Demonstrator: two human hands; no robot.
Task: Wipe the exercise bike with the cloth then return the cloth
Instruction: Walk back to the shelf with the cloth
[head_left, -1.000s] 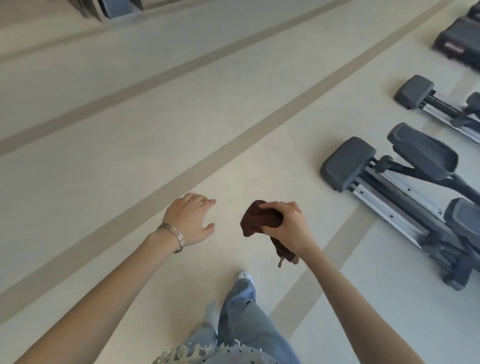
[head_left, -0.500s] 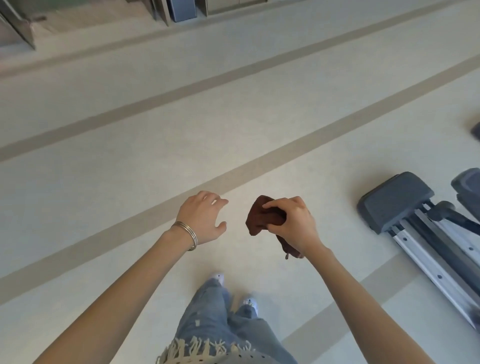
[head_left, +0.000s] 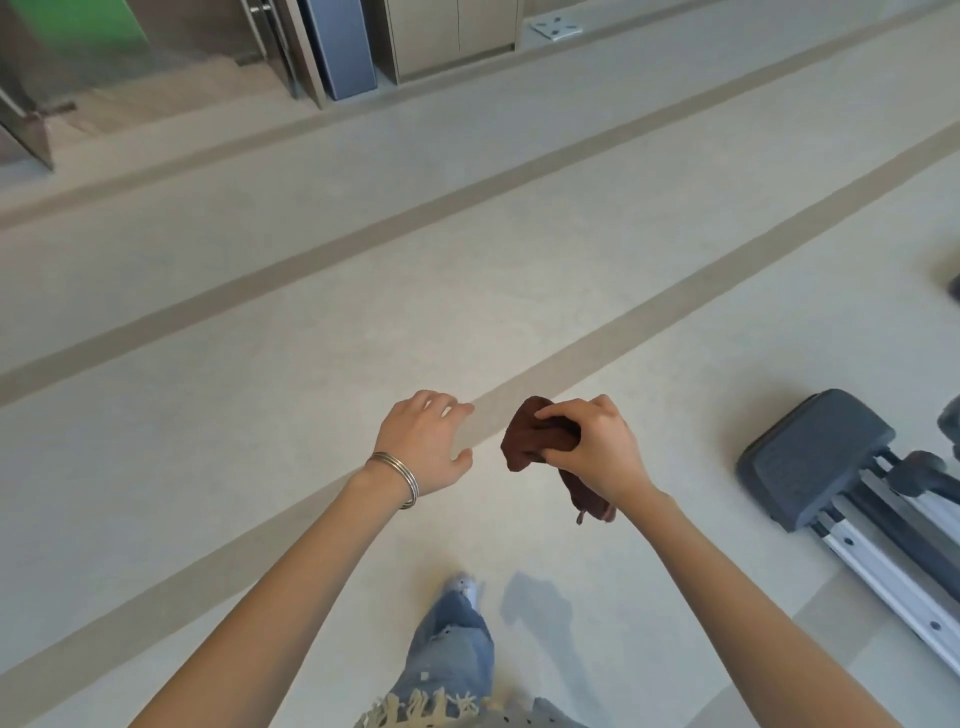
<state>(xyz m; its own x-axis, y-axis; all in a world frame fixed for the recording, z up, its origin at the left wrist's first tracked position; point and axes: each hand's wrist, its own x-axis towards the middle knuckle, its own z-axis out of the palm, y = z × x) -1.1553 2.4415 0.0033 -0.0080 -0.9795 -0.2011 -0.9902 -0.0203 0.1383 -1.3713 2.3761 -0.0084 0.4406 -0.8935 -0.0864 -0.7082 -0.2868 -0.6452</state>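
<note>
My right hand (head_left: 597, 449) grips a bunched dark brown cloth (head_left: 530, 434) in front of me at waist height; one end of the cloth hangs below the wrist. A short gap to the left, my left hand (head_left: 428, 447) is held out with fingers spread and nothing in it; it wears thin metal bangles. At the right edge lies the grey foot and silver rail of an exercise machine (head_left: 815, 457), mostly cut off by the frame.
The pale floor (head_left: 260, 322) has darker diagonal stripes. Far ahead stand wooden cabinets (head_left: 447, 36), a blue-grey panel (head_left: 340, 47) and a glass door frame (head_left: 31, 124). My jeans leg and shoe (head_left: 457, 639) are below.
The view has swung left and forward: the exercise machines slid out to the right, and the cabinets and door came into sight. Both hands kept their pose, cloth still held.
</note>
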